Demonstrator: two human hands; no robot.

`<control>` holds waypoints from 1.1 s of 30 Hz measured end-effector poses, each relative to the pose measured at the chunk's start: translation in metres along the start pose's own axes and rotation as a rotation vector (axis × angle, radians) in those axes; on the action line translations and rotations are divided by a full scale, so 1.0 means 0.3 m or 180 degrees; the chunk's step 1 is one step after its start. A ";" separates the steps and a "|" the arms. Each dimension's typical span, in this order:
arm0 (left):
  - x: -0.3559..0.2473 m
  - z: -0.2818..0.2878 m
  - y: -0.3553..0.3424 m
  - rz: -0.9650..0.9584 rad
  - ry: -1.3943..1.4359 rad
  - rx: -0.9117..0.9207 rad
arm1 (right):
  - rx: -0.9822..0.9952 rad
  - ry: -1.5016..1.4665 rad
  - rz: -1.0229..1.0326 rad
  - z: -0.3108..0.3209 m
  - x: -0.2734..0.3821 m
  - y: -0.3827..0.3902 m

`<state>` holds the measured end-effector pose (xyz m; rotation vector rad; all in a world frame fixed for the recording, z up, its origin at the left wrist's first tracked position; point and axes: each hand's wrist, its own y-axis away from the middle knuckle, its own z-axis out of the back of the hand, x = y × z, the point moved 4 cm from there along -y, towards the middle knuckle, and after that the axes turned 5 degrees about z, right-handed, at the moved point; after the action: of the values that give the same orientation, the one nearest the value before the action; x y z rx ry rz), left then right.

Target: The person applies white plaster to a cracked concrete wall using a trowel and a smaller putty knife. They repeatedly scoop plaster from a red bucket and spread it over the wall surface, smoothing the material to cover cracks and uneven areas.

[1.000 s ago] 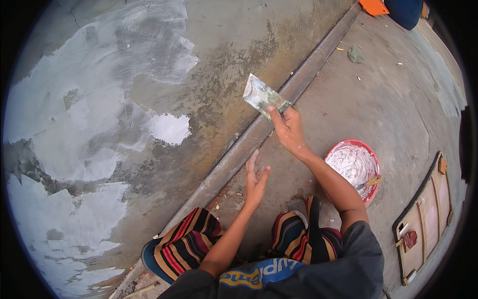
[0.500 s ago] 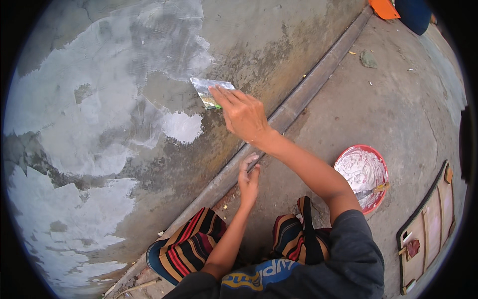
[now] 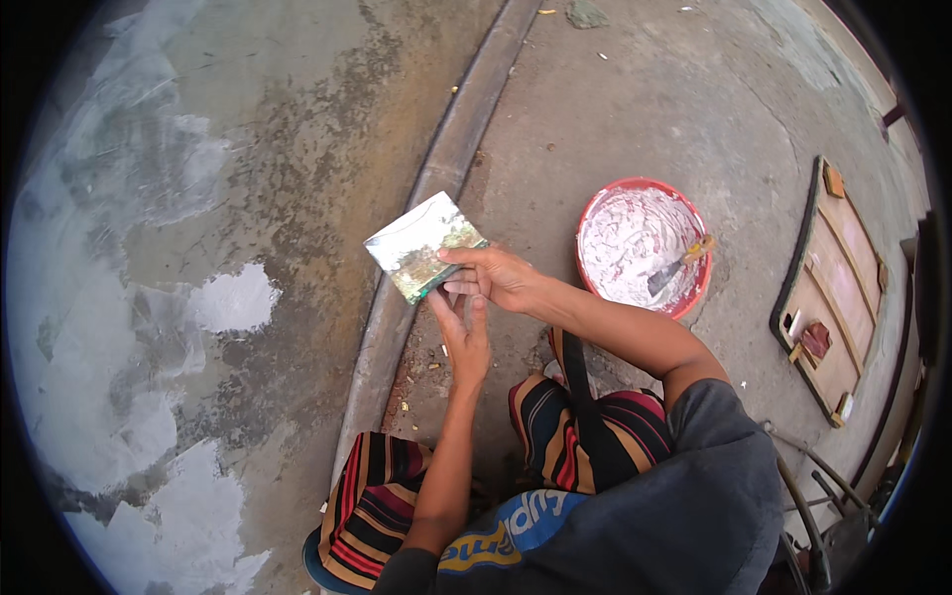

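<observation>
My right hand (image 3: 506,278) grips a wide, shiny metal putty knife (image 3: 421,238) with a bit of green along its lower edge. Its thumb lies on the blade face while the other fingers curl beneath. Just under that green edge, my left hand (image 3: 464,342) reaches up with fingers and thumb apart; its fingertips meet or nearly meet the tool. To the right on the ground stands a red basin (image 3: 707,268) of white putty (image 3: 635,238). A smaller putty knife (image 3: 679,266) with a yellowish handle rests in it, blade in the putty.
A grey wall (image 3: 297,149) with white putty patches (image 3: 236,299) fills the left. A raised ledge (image 3: 461,129) runs along its foot. A framed wooden panel (image 3: 843,288) lies at the right, with metal bars (image 3: 818,496) near the lower right.
My right hand has drawn the putty knife back from the wall toward my left hand, which has moved up beside it. The view has shifted right, toward the basin.
</observation>
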<state>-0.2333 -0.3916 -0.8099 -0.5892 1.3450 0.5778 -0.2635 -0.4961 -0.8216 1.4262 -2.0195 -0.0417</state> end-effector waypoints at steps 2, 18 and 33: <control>0.027 -0.037 0.018 0.0758 0.0269 -0.0090 | -0.0228 -0.0176 -0.0029 0.073 -0.073 0.073; 0.182 0.002 0.010 0.2132 0.1748 0.0236 | -0.1600 0.8347 0.0829 0.750 0.385 0.648; 0.218 -0.130 0.017 0.2417 0.2357 0.1065 | -0.1541 0.7313 -0.0618 0.721 0.464 0.771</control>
<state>-0.2559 -0.4117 -0.8799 0.0352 2.3441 0.7451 -0.5954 -0.5929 -0.8347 0.4502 0.0923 0.6432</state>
